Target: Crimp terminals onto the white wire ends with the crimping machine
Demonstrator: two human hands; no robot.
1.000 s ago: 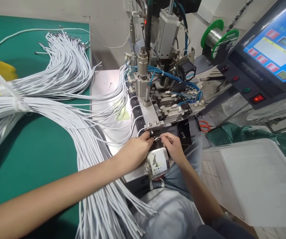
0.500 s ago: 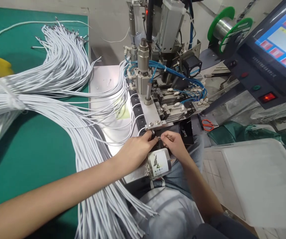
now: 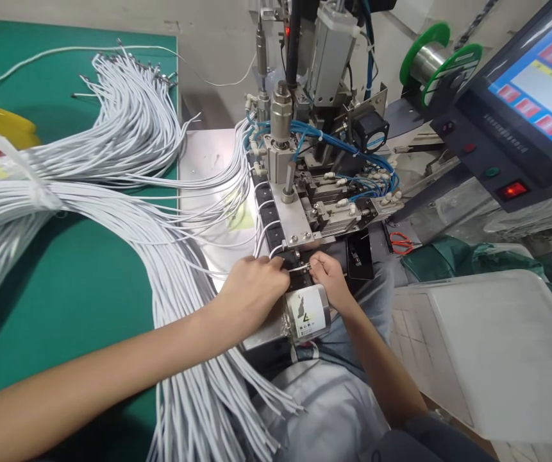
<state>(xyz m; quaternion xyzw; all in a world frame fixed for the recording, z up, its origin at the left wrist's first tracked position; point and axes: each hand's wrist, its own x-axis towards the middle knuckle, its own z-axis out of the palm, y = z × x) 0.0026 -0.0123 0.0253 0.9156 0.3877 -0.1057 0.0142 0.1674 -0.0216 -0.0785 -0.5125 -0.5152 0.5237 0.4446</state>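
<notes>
My left hand (image 3: 255, 290) is closed on a white cable (image 3: 297, 269) at the front of the machine (image 3: 295, 221). A short length of that cable runs rightward out of my fist. At its end my right hand (image 3: 327, 274) is closed in a pinch around a small metallic tip, mostly hidden by the fingers. Just below both hands is a metal guard with a white label (image 3: 308, 312). Other white cables sit in a row of black holders (image 3: 270, 221) along the machine's left side.
A thick bundle of white cables (image 3: 107, 205), tied with a white strip, lies across the green table (image 3: 97, 282). A solder wire spool (image 3: 432, 61) and a touch screen (image 3: 540, 83) stand right. Red-handled scissors (image 3: 401, 242) and a whitish plastic bin (image 3: 501, 353) are lower right.
My left hand has moved left along the cable, away from the right hand, so more cable shows between them. The right hand has barely moved. The view has shifted slightly.
</notes>
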